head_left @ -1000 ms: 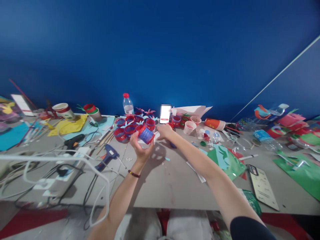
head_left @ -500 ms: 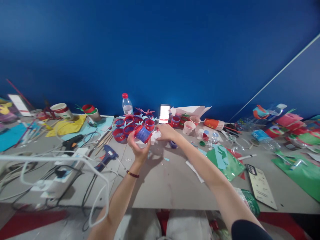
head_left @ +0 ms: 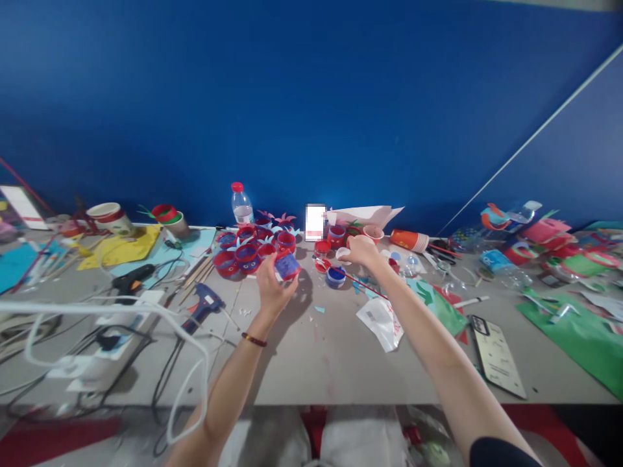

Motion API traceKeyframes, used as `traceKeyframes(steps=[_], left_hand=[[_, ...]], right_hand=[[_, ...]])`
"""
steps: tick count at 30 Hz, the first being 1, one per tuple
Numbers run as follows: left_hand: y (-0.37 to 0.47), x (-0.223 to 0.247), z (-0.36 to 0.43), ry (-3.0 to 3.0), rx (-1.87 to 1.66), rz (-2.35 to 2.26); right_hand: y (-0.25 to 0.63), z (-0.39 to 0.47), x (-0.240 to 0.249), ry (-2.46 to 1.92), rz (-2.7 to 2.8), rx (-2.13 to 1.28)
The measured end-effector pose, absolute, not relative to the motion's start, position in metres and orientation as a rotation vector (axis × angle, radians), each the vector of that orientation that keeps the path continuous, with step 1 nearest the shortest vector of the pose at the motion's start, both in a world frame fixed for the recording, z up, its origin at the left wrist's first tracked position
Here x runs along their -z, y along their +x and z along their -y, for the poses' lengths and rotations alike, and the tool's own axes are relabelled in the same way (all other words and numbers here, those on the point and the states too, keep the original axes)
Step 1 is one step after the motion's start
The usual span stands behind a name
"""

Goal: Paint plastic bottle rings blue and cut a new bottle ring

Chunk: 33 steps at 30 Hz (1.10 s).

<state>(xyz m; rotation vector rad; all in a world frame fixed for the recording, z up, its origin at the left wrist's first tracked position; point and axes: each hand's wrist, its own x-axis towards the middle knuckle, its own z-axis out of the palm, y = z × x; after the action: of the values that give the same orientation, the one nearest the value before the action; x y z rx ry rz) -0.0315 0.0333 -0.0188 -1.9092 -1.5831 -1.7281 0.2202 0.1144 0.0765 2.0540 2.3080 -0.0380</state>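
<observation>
My left hand (head_left: 274, 288) is closed around a small paper cup (head_left: 288, 266) painted blue with red edges, held tilted over the table. My right hand (head_left: 363, 251) reaches forward with bent fingers, a small white piece (head_left: 343, 255) at its fingertips; its kind is unclear. Below that hand stand an open pot of blue paint (head_left: 335, 277) and a pot of red paint (head_left: 322, 248). A long thin paintbrush (head_left: 363, 286) lies slanting past the blue pot. Left of my left hand, several red and blue cups (head_left: 247, 258) with paper leaves sit close together.
A clear bottle (head_left: 242, 206) and a lit phone (head_left: 315, 222) stand by the blue wall. Glue guns (head_left: 207, 303), a power strip (head_left: 124, 331) and looping cables occupy the left. Rightward lie stacked orange cups (head_left: 409, 240), a crumpled white wrapper (head_left: 382, 322) and another phone (head_left: 497, 355).
My right hand has moved right, away from the cup in my left hand. The paint pots, brush and wrapper now show more fully. My left hand still holds the cup, turned differently.
</observation>
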Motion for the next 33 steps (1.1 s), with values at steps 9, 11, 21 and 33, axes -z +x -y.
traceKeyframes(steps=[9,11,21,33], left_hand=[[-0.035,0.032,-0.043,-2.139,1.283,1.343],[-0.035,0.034,-0.044,-2.142,1.243,1.292],[-0.034,0.03,-0.042,-2.1,1.226,1.131],[-0.03,0.021,-0.036,-2.196,1.172,0.996]], right_hand=[[0.203,-0.127,-0.051,2.071,-2.212,0.161],[0.201,-0.126,-0.049,2.086,-2.21,0.189],[0.194,-0.107,-0.067,2.077,-2.528,0.192],[0.15,-0.1,-0.092,1.283,-3.152,0.608]])
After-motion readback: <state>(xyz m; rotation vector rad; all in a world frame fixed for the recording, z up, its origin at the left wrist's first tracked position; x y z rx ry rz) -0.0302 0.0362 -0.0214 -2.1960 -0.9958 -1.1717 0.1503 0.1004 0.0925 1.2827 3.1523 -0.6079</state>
